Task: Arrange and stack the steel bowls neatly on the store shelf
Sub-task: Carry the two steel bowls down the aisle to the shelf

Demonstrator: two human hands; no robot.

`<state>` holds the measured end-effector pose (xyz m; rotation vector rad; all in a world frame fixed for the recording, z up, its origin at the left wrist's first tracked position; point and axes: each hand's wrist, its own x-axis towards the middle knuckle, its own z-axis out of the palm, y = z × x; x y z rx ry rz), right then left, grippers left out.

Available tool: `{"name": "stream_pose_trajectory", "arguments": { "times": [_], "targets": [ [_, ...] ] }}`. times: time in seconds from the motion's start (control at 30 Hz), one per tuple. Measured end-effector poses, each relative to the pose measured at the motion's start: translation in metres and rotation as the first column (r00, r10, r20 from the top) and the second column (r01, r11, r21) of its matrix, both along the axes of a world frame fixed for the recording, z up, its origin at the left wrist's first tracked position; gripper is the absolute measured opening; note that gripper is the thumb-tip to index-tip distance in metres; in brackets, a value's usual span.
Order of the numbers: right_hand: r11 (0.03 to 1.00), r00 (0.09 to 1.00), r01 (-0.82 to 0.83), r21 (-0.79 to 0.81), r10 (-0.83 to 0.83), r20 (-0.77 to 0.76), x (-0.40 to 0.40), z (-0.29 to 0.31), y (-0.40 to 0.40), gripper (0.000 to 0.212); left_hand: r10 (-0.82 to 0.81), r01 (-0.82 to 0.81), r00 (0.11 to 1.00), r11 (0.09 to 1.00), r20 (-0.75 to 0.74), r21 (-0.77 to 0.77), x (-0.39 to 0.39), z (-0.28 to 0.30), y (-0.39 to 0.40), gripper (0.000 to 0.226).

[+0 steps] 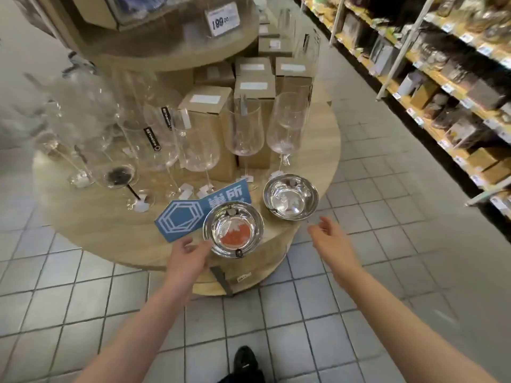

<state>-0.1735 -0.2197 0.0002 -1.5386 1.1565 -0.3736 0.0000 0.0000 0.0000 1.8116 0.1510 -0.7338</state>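
Left grip [188, 257] touching near bowl [233, 229]; right grip [330, 234] apart, empty.

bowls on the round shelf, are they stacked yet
No, the two bowls, near and far, sit apart, side by side on the shelf.

Round wooden shelf [91, 217]: front edge bare left of the blue sign [193, 214]. Two steel bowls [233, 229] [290, 196] sit apart, gap between them open. Behind the sign, wine glasses [243, 131] and cardboard boxes [206, 125] crowd close, blocking reach. Upper tier [177, 55] overhangs above.
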Motion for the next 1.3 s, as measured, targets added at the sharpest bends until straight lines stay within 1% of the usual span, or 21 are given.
{"name": "stream_pose_trajectory", "arguments": {
  "times": [0.03,0.07,0.13,0.2,0.27,0.43,0.53,0.6,0.7,0.83,0.93,1.03,1.17,1.23,1.3],
  "targets": [
    [1.0,1.0,0.013,-0.009,-0.013,0.02,0.01,0.001,-0.007,0.015,0.003,-0.002,1.0,1.0,-0.017,0.005,0.001,-0.002,-0.003,0.062],
    [0.999,0.999,0.031,-0.01,-0.031,0.013,0.019,0.0,-0.014,0.017,-0.006,0.005,1.0,1.0,-0.027,-0.014,0.001,-0.004,-0.007,0.06],
    [0.997,0.998,0.065,0.039,-0.066,0.011,0.035,-0.008,-0.032,0.019,-0.005,0.0,0.998,0.998,-0.065,-0.065,-0.002,-0.009,-0.015,0.046],
    [0.99,0.996,0.085,0.112,-0.087,0.014,0.048,-0.017,-0.049,0.03,0.001,-0.007,0.997,0.997,-0.076,-0.081,-0.005,-0.012,-0.023,0.034],
    [0.977,0.994,0.097,0.19,-0.105,0.033,0.054,-0.027,-0.062,0.035,-0.001,-0.004,0.998,0.997,-0.065,-0.076,-0.006,-0.013,-0.028,0.03],
    [0.943,0.997,0.003,0.333,-0.028,0.069,0.057,-0.035,-0.084,0.03,0.048,-0.049,0.999,0.998,-0.02,-0.047,-0.019,-0.009,-0.034,0.025],
    [0.909,0.99,-0.016,0.417,-0.045,0.136,0.043,-0.023,-0.096,0.027,0.096,-0.095,0.995,0.995,0.011,-0.027,-0.036,-0.001,-0.038,0.025],
    [0.891,0.983,-0.053,0.45,-0.033,0.18,0.026,-0.013,-0.107,0.026,0.122,-0.121,0.993,0.992,0.006,-0.023,-0.049,0.003,-0.045,0.025],
    [0.892,0.98,-0.087,0.443,-0.002,0.197,-0.011,0.0,-0.131,0.028,0.149,-0.149,0.989,0.988,-0.017,-0.042,-0.066,0.011,-0.064,0.025],
    [0.922,0.982,-0.067,0.381,-0.007,0.19,-0.072,0.016,-0.172,0.032,0.089,-0.093,0.995,0.992,-0.051,-0.088,-0.087,0.024,-0.11,0.033],
    [0.937,0.977,0.01,0.349,-0.084,0.197,-0.124,0.027,-0.203,0.029,0.002,-0.008,0.999,0.994,-0.051,-0.11,-0.101,0.032,-0.157,0.035],
    [0.936,0.959,0.121,0.331,-0.197,0.206,-0.176,0.037,-0.228,0.025,-0.059,0.049,0.996,0.987,-0.061,-0.156,-0.118,0.034,-0.209,0.037],
    [0.899,0.909,0.276,0.34,-0.36,0.212,-0.237,0.041,-0.253,0.027,-0.167,0.153,0.985,0.968,-0.054,-0.2,-0.151,0.035,-0.277,0.034],
    [0.875,0.879,0.338,0.346,-0.425,0.217,-0.262,0.041,-0.263,0.027,-0.242,0.226,0.969,0.95,-0.051,-0.213,-0.164,0.038,-0.31,0.029],
    [0.851,0.851,0.385,0.356,-0.477,0.219,-0.283,0.041,-0.272,0.026,-0.31,0.293,0.949,0.932,-0.051,-0.212,-0.171,0.041,-0.341,0.029]
  ]
}}
